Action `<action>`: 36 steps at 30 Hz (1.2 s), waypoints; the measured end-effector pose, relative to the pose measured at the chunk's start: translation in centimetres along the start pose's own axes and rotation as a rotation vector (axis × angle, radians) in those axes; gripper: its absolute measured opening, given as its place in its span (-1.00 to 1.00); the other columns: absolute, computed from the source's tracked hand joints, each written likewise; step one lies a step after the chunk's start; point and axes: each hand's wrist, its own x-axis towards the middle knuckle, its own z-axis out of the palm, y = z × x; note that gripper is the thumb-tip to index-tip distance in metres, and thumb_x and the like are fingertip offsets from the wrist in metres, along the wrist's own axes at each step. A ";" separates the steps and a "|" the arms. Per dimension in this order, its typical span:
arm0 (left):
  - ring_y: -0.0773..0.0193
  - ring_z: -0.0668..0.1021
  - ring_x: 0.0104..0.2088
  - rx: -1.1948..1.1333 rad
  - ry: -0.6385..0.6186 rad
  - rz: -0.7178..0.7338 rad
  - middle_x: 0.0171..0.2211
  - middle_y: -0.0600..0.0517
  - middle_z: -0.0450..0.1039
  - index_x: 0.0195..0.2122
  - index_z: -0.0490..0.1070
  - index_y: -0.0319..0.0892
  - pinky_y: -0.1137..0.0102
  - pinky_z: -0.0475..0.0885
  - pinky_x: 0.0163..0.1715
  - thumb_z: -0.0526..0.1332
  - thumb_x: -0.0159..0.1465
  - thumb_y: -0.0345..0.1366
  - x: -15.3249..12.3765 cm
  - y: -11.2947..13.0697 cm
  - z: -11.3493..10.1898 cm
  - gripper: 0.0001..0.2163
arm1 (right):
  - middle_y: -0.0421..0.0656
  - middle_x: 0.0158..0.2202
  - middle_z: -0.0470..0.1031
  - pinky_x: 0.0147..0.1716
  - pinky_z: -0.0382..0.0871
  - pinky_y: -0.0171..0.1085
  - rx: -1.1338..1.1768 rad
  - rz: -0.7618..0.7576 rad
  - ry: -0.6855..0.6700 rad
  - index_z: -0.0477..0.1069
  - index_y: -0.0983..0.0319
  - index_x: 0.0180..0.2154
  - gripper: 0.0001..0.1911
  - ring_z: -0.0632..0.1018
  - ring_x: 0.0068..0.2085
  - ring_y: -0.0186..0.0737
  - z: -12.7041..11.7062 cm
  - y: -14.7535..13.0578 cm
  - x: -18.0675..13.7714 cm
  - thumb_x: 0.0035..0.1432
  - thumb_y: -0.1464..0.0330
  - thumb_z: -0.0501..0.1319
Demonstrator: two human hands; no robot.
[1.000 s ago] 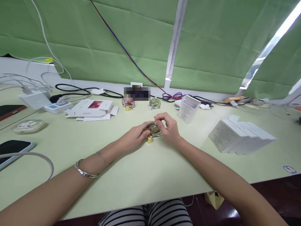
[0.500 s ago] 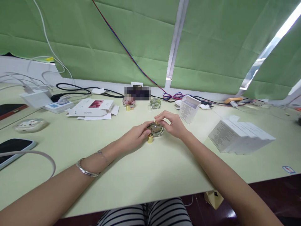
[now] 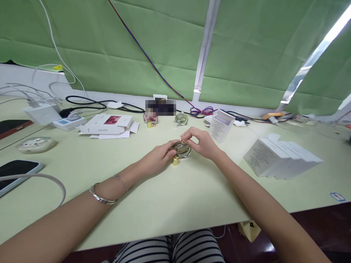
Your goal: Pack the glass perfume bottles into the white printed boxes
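A small round glass perfume bottle (image 3: 181,148) lies at the middle of the pale green table (image 3: 170,197). My left hand (image 3: 157,157) grips its left side with curled fingers. My right hand (image 3: 201,143) pinches the gold nozzle at the bottle's top between thumb and forefinger. A gold cap (image 3: 175,160) stands on the table just in front of the bottle, by my left fingertips.
Two more round bottles, pink (image 3: 150,117) and green (image 3: 181,119), stand at the back. An open white box (image 3: 219,126) stands right of them, stacked white boxes (image 3: 279,156) farther right. Flattened cartons (image 3: 108,125), a power strip (image 3: 67,123), cables and a phone (image 3: 16,171) lie at the left.
My right hand has shifted slightly up and right on the bottle's nozzle. The left hand and the gold cap have stayed in place.
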 end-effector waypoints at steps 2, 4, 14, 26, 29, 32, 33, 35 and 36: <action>0.18 0.48 -0.13 -0.001 -0.002 0.002 -0.06 -0.02 0.42 0.16 0.13 -0.11 0.35 0.34 -0.15 -0.11 0.31 -0.16 0.0 0.1 0.0 -0.59 | -0.18 -0.37 0.46 -0.26 0.39 -0.23 -0.011 0.010 0.000 0.35 0.21 -0.42 -0.87 0.49 -0.30 -0.29 0.0 -0.2 0.0 0.04 0.53 0.10; 0.19 0.48 -0.14 -0.002 -0.003 -0.001 -0.07 -0.02 0.43 0.15 0.13 -0.10 0.35 0.33 -0.16 -0.11 0.31 -0.17 0.0 0.1 0.0 -0.60 | -0.18 -0.39 0.45 -0.28 0.38 -0.24 -0.013 0.026 -0.002 0.35 0.21 -0.43 -0.87 0.48 -0.32 -0.30 0.0 -0.4 0.1 0.03 0.54 0.10; 0.19 0.48 -0.19 0.000 -0.003 -0.015 -0.12 0.00 0.44 0.16 0.13 -0.07 0.35 0.33 -0.19 -0.11 0.31 -0.17 -0.1 0.4 -0.1 -0.60 | -0.21 -0.42 0.40 -0.41 0.34 -0.31 -0.090 0.108 0.014 0.34 0.23 -0.44 -0.95 0.40 -0.44 -0.36 0.4 -0.5 0.4 0.03 0.46 0.20; 0.17 0.48 -0.15 0.020 -0.015 -0.015 -0.09 -0.03 0.43 0.19 0.09 -0.11 0.35 0.33 -0.17 -0.12 0.31 -0.14 0.1 -0.1 0.0 -0.56 | -0.14 -0.28 0.47 -0.26 0.39 -0.23 -0.046 0.036 0.008 0.32 0.21 -0.37 -0.84 0.49 -0.21 -0.26 0.1 -0.7 -0.4 0.07 0.54 0.04; 0.19 0.48 -0.15 0.019 -0.012 -0.010 -0.09 -0.01 0.44 0.18 0.09 -0.09 0.36 0.33 -0.17 -0.11 0.31 -0.15 0.1 -0.2 0.1 -0.58 | -0.18 -0.34 0.49 -0.27 0.40 -0.25 -0.046 0.067 -0.002 0.35 0.21 -0.36 -0.82 0.51 -0.27 -0.29 -0.1 -0.7 -0.4 0.06 0.55 0.05; 0.20 0.48 -0.16 0.023 -0.003 -0.007 -0.09 0.00 0.44 0.17 0.11 -0.08 0.37 0.33 -0.18 -0.12 0.31 -0.17 0.1 -0.2 0.1 -0.59 | -0.19 -0.37 0.50 -0.28 0.41 -0.27 -0.044 0.074 -0.004 0.37 0.21 -0.36 -0.83 0.51 -0.30 -0.30 -0.2 -0.6 -0.3 0.06 0.54 0.08; 0.20 0.49 -0.16 0.026 0.000 -0.009 -0.09 0.00 0.44 0.17 0.11 -0.08 0.37 0.34 -0.18 -0.12 0.31 -0.17 0.1 -0.1 0.1 -0.59 | -0.19 -0.37 0.50 -0.28 0.41 -0.27 -0.046 0.070 -0.003 0.38 0.21 -0.37 -0.83 0.52 -0.30 -0.30 -0.3 -0.6 -0.2 0.06 0.54 0.08; 0.19 0.49 -0.18 0.032 0.002 -0.017 -0.10 0.00 0.45 0.17 0.12 -0.09 0.37 0.34 -0.19 -0.12 0.31 -0.17 0.1 -0.1 0.1 -0.59 | -0.20 -0.36 0.50 -0.28 0.41 -0.27 -0.054 0.065 -0.002 0.39 0.20 -0.38 -0.84 0.52 -0.30 -0.30 -0.3 -0.6 -0.2 0.06 0.53 0.09; 0.19 0.49 -0.18 0.031 0.002 -0.019 -0.10 0.00 0.45 0.17 0.12 -0.09 0.37 0.34 -0.19 -0.12 0.31 -0.17 0.1 0.0 0.1 -0.59 | -0.20 -0.36 0.50 -0.28 0.41 -0.27 -0.057 0.066 -0.002 0.39 0.20 -0.38 -0.85 0.52 -0.30 -0.30 -0.3 -0.6 -0.2 0.05 0.52 0.10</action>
